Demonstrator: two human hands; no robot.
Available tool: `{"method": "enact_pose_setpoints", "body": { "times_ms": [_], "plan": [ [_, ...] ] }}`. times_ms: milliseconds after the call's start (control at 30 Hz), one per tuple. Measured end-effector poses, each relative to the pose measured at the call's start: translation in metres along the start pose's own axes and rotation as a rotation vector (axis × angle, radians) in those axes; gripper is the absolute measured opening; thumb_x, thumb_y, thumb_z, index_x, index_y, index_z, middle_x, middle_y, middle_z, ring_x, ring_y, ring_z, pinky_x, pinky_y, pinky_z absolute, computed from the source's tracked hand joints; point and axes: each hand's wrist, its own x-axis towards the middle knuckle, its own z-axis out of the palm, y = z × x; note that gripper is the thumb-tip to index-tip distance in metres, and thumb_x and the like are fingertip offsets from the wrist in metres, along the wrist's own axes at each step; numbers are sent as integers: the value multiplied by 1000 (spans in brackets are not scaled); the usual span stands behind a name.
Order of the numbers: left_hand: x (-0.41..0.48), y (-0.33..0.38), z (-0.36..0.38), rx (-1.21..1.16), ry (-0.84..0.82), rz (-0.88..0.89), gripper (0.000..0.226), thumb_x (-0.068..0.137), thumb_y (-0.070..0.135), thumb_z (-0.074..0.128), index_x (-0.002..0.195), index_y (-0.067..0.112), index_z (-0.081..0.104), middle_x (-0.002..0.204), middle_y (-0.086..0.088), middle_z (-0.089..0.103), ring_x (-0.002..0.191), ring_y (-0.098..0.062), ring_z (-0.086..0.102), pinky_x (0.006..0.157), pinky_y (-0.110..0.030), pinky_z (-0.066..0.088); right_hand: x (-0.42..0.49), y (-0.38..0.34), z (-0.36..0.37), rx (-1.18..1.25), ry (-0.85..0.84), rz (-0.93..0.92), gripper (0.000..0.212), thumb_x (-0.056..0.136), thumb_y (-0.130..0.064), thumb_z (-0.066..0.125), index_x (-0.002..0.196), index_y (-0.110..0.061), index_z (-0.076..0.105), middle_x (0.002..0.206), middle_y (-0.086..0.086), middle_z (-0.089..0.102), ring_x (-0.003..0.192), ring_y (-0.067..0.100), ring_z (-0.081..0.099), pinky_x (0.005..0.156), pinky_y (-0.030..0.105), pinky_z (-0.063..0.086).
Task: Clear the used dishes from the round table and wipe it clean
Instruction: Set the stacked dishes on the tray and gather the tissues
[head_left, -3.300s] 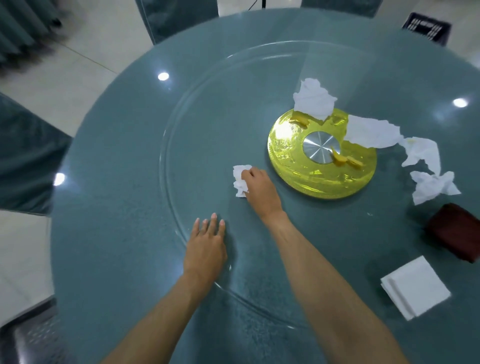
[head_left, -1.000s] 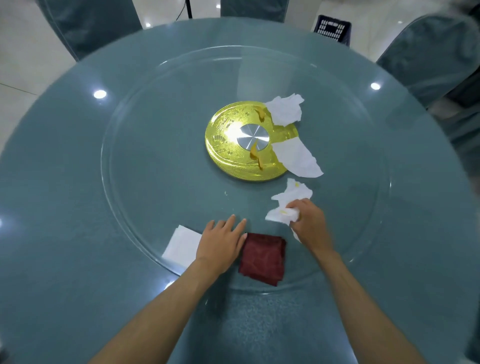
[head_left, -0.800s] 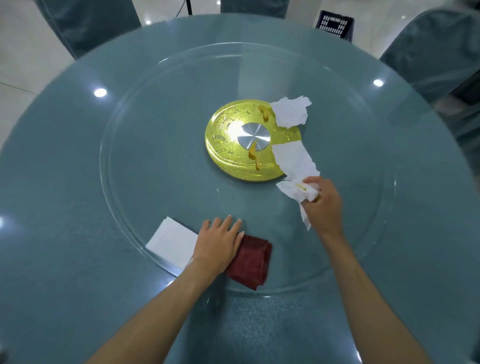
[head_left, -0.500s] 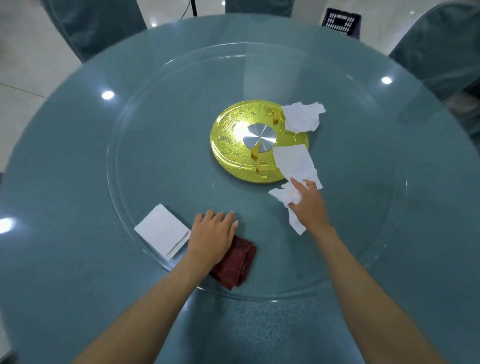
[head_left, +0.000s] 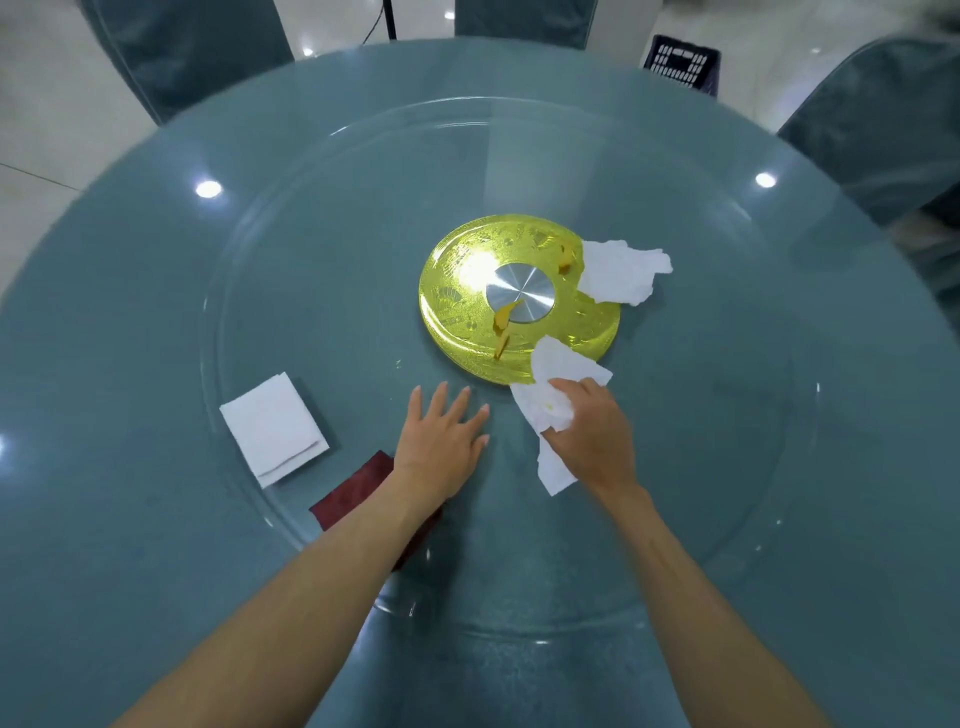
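My right hand (head_left: 592, 434) is closed on a bunch of crumpled white tissues (head_left: 553, 395) at the near right edge of the yellow hub disc (head_left: 467, 291), which has a silver centre and yellow peel scraps on it. One more crumpled tissue (head_left: 621, 270) lies on the disc's far right edge. My left hand (head_left: 441, 441) rests flat with fingers spread on the glass turntable (head_left: 311, 208) of the round teal table (head_left: 104, 364). A dark red cloth (head_left: 353, 493) lies partly under my left forearm.
A folded stack of clean white napkins (head_left: 272, 428) sits on the turntable to the left of my left hand. Teal-covered chairs (head_left: 872, 130) stand around the far side, and a dark crate (head_left: 680, 62) sits on the floor beyond.
The turntable has turned, carrying the napkin stack and red cloth leftward. My right hand has gathered loose tissues one after another into a bunch. My left hand slid off the red cloth.
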Motion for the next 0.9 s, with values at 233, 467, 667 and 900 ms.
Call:
{"method": "enact_pose_setpoints", "body": {
  "times_ms": [233,467,667,900],
  "plan": [
    [2,-9,5,-61,55,-111,48,109,46,29,156,36,34,172,-7,11,158,-38,3,124,-62,0,74,-28,28,-104,258,-66,34,66,-42,75,97,-26,76,105,2,60,118,32,52,101,53,39],
    [6,-30,18,-65,144,-97,46,100,41,50,146,36,52,167,-11,30,156,-42,16,124,-65,10,137,-42,81,-7,-211,-184,51,77,-36,83,119,-15,64,164,8,31,156,32,19,121,59,21],
    [8,-38,13,-60,171,-101,46,99,37,51,145,35,55,172,-9,13,158,-37,7,125,-62,8,123,-41,90,45,-148,-246,52,82,-11,79,129,-3,59,141,16,56,131,35,50,108,47,45],
    [28,-5,5,-217,313,-91,48,79,22,62,126,19,68,151,-8,53,126,-30,59,103,-44,48,103,-22,70,118,-22,-291,49,72,5,70,120,-4,65,109,14,65,100,35,61,85,44,52]
  ]
}}
